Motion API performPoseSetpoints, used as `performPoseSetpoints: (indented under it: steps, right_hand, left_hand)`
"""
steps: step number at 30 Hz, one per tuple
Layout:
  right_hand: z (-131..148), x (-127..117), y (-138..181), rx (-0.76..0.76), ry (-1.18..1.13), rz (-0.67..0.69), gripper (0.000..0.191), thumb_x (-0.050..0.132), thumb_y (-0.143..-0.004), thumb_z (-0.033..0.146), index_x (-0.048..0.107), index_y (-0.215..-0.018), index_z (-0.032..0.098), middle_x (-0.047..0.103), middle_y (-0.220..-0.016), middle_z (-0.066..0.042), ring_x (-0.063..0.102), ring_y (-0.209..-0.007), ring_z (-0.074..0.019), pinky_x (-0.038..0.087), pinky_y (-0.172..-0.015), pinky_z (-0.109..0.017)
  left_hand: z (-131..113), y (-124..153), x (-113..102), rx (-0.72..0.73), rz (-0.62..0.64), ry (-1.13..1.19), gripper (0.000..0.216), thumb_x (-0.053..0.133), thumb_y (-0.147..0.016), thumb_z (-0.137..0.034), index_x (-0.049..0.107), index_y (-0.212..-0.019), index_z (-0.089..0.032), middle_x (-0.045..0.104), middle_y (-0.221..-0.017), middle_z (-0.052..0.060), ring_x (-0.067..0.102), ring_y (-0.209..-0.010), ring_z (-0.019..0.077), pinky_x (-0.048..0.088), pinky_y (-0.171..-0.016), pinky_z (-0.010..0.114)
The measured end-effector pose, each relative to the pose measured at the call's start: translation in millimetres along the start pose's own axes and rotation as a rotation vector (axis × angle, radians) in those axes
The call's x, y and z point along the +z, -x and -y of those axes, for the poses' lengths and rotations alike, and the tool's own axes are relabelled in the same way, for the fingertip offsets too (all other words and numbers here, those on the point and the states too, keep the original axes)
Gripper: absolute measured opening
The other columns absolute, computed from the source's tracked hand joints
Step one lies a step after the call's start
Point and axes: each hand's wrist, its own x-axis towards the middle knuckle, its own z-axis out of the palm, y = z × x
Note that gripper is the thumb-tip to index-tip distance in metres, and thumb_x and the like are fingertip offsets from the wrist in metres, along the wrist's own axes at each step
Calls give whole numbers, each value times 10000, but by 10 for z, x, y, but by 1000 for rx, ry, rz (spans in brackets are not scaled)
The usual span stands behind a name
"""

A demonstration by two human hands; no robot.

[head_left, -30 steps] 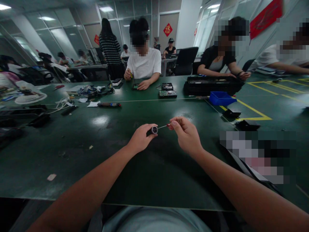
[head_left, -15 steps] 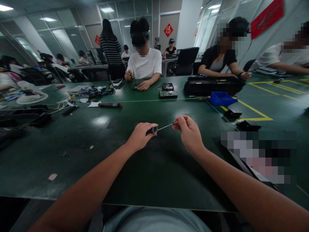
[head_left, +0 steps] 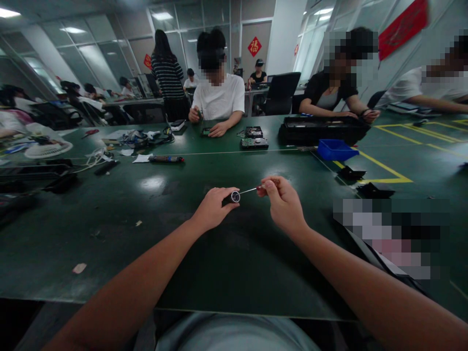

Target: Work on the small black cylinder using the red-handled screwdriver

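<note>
A short black cylinder (head_left: 235, 197) with a silvery ring at its open end is pinched between the thumb and fingers of my left hand (head_left: 212, 208), just above the table. My right hand (head_left: 287, 204) is closed around the reddish handle of a thin screwdriver (head_left: 248, 190). Its metal shaft points left, and the tip meets the cylinder's ringed end or lies right beside it; I cannot tell which. Most of the handle is hidden by my fingers.
Across the green table (head_left: 109, 234) a person in white works on a small board, near hard drives (head_left: 255, 143). A striped pen-like tool (head_left: 167, 159) lies left of centre. Toward the right are a blue bin (head_left: 337, 149), a black casing (head_left: 323, 129) and black pieces (head_left: 375, 190).
My right hand has shifted a little left and turned, so more of the reddish handle shows and less of the shaft. The cylinder's open end faces me slightly more.
</note>
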Motion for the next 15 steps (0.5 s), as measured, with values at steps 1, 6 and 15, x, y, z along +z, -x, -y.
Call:
performPoseSetpoints:
  steps: [1,6,15]
  right_hand:
    - [-8,0,-3,3,-4,-9,214,502,-978,400,604,-982,212,708,-839,-44,681,-762,-190,541,-738,-375]
    - [-38,5,-6,30,-38,-10,206,498,-970,396,599,-961,217,697,-832,-43,671,-754,-188,538,-735,-372]
    - [121,-57,-3,18,229,56,312,600,-914,473,597,-735,217,656,-627,-3,588,-563,-149,420,-562,-290]
  left_hand:
    - [-4,-1,0,1,0,2,376,689,-908,-304,621,-1274,-249,681,-1166,35,592,-1063,234,437,-991,408]
    - [-29,1,-20,-19,7,15,383,680,-915,-300,610,-1285,-235,680,-1175,39,596,-1076,236,441,-999,414]
    - [-1,5,6,-10,1,-17,380,695,-903,-299,621,-1273,-251,683,-1153,38,600,-1056,235,454,-979,420]
